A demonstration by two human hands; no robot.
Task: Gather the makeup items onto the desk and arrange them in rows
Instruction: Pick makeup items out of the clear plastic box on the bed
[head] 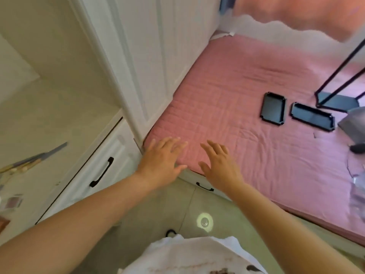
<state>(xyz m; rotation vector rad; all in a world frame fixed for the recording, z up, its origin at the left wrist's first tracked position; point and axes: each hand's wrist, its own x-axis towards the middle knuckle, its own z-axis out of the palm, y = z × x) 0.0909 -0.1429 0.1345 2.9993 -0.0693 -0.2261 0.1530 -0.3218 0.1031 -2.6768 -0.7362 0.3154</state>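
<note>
Two flat black rectangular cases lie on the pink bed (246, 147) at the right: one black case (273, 108) upright in the frame, the other black case (313, 116) slanted beside it. My left hand (164, 161) and my right hand (219, 165) hover side by side over the bed's near corner, fingers spread, holding nothing. Both cases lie well to the right of my hands. At the far left edge, a few slim pencil-like items (33, 161) and a small pinkish palette (12, 202) rest on the pale desk (49, 119), blurred.
A white wardrobe (150, 56) stands between desk and bed. White drawers with black handles (101, 173) sit under the desk. A black metal frame (339, 91) and a grey object (353, 119) occupy the bed's right side. Green floor with a round drain (204, 222) lies below.
</note>
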